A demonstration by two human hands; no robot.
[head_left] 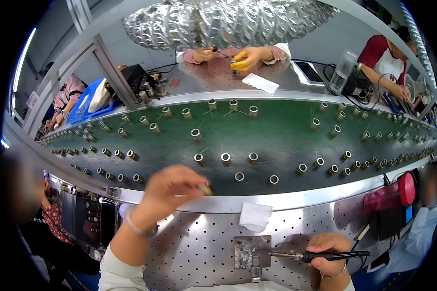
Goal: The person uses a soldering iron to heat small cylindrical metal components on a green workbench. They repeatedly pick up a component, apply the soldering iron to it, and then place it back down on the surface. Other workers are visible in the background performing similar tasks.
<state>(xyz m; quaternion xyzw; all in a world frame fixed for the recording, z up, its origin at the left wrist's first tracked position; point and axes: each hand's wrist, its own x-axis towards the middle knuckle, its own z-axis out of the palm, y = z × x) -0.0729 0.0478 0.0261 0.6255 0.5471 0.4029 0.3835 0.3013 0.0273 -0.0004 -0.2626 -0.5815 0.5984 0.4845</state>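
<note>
Small metal ring part (206, 189) sits pinched in the left hand (167, 189) fingertips, at 12 o'clock of the perforated bench (199, 247). Move it slowly and keep the pinch firm. Right hand (330, 248) grips a soldering iron (320, 255), tip over a metal plate (251, 251). Green belt (277, 136) carries many rings. A white cloth (255, 216) lies near.

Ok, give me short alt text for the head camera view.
A person's left hand holds a small metal cylinder at the edge of a green conveyor belt dotted with similar cylinders, while the right hand grips a soldering iron over a perforated steel bench.
</note>
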